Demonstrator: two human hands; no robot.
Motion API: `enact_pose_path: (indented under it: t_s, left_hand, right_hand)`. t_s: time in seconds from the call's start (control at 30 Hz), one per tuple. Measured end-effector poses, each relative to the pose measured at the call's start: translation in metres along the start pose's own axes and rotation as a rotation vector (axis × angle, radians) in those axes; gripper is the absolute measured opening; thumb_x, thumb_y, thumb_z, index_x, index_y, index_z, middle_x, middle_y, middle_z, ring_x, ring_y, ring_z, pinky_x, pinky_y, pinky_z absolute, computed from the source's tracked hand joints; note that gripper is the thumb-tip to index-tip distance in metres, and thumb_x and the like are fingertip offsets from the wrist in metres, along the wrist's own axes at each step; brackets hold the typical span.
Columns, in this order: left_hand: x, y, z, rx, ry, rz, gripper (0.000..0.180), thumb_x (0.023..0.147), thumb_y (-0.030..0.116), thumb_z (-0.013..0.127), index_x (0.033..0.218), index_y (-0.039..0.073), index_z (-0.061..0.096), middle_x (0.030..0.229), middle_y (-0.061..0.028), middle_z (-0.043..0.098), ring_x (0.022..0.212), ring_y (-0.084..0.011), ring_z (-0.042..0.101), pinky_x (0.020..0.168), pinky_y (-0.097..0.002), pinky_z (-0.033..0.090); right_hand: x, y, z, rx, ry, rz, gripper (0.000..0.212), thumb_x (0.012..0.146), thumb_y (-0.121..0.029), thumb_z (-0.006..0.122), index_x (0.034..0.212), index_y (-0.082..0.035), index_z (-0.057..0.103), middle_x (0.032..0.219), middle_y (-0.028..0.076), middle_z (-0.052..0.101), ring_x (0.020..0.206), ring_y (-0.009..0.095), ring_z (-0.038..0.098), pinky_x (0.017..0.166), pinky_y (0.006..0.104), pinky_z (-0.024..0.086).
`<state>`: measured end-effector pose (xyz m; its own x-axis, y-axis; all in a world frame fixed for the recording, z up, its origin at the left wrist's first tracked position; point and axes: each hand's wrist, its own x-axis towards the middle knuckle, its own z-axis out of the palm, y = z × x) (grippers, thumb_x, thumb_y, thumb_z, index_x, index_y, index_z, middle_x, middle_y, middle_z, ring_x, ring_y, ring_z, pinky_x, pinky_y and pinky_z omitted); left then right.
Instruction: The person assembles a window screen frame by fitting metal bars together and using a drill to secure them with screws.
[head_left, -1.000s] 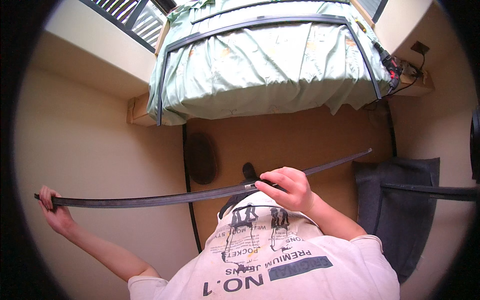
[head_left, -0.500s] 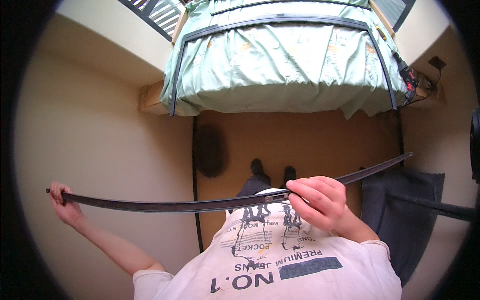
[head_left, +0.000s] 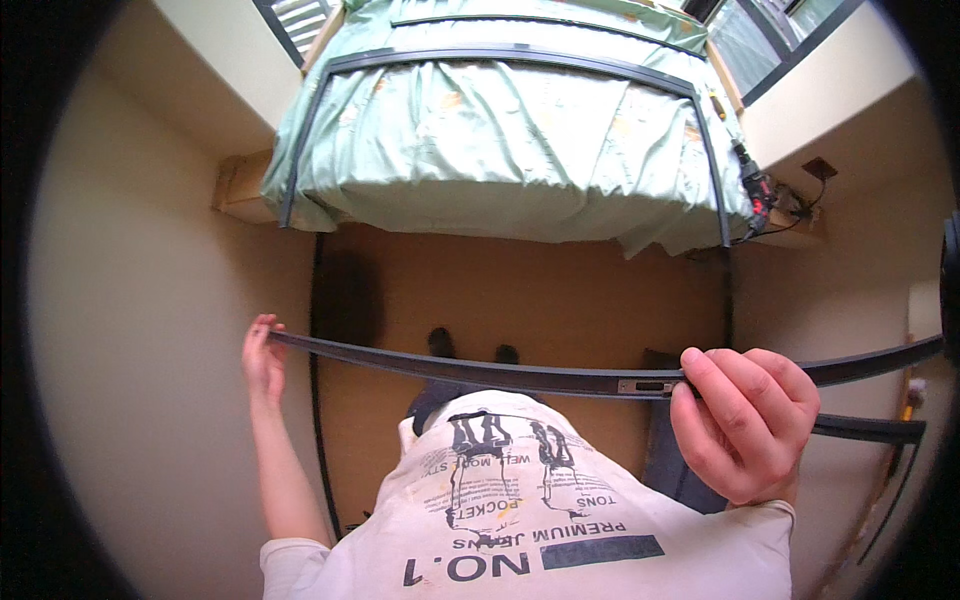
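Observation:
A long dark metal frame profile stretches across in front of my body. Its left end is pinched in the fingers of my left hand, near the left wall. My right hand grips the profile right of the middle, thumb and fingers closed around it. Just left of those fingers, a small slotted metal plate is set into the profile. Beyond my right hand the bar runs on to the right edge of the view.
Ahead stands a table draped in a pale green cloth. A three-sided dark frame lies on it, with another thin bar behind. A red and black power drill sits at its right side. Another dark frame piece is at my right.
The profile has shifted to the right in view, and both hands moved with it. My right hand is closer to the camera. The view has swung toward the right.

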<state>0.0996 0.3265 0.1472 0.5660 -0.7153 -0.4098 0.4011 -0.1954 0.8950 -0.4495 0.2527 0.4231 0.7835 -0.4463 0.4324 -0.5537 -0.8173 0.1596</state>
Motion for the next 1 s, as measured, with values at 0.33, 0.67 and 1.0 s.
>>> enact_pose_path:
  t_s: [0.33, 0.67, 1.0]
  left_hand:
    - [-0.001, -0.115, 0.042, -0.268, -0.267, -0.401, 0.055, 0.088, -0.002, 0.061, 0.137, 0.012, 0.04, 0.121, -0.0092, 0.057, 0.104, -0.0136, 0.061, 0.088, -0.022, 0.053]
    - [0.034, -0.055, 0.031, -0.318, -0.225, -0.298, 0.053, 0.087, -0.003, 0.059, 0.135, 0.016, 0.044, 0.112, -0.0036, 0.057, 0.104, -0.0126, 0.059, 0.086, -0.0235, 0.053]
    - [0.019, 0.033, 0.045, -0.576, -0.122, -0.011, 0.033, 0.089, -0.001, 0.055, 0.121, 0.002, 0.055, 0.109, -0.0085, 0.064, 0.101, -0.0166, 0.064, 0.084, -0.0264, 0.056]
  right_hand:
    - [0.036, -0.003, -0.016, -0.13, -0.209, -0.084, 0.011, 0.064, -0.004, 0.067, 0.076, -0.005, 0.066, 0.084, 0.012, 0.068, 0.073, 0.02, 0.064, 0.06, 0.0285, 0.049]
    - [0.052, -0.011, -0.015, -0.116, -0.231, -0.017, 0.017, 0.065, -0.003, 0.069, 0.082, -0.004, 0.066, 0.09, 0.014, 0.068, 0.076, 0.023, 0.065, 0.062, 0.0303, 0.05]
    - [0.002, 0.01, 0.006, -0.139, -0.162, 0.176, 0.028, 0.089, -0.009, 0.061, 0.114, 0.002, 0.057, 0.097, 0.017, 0.065, 0.082, 0.032, 0.062, 0.069, 0.0416, 0.05]
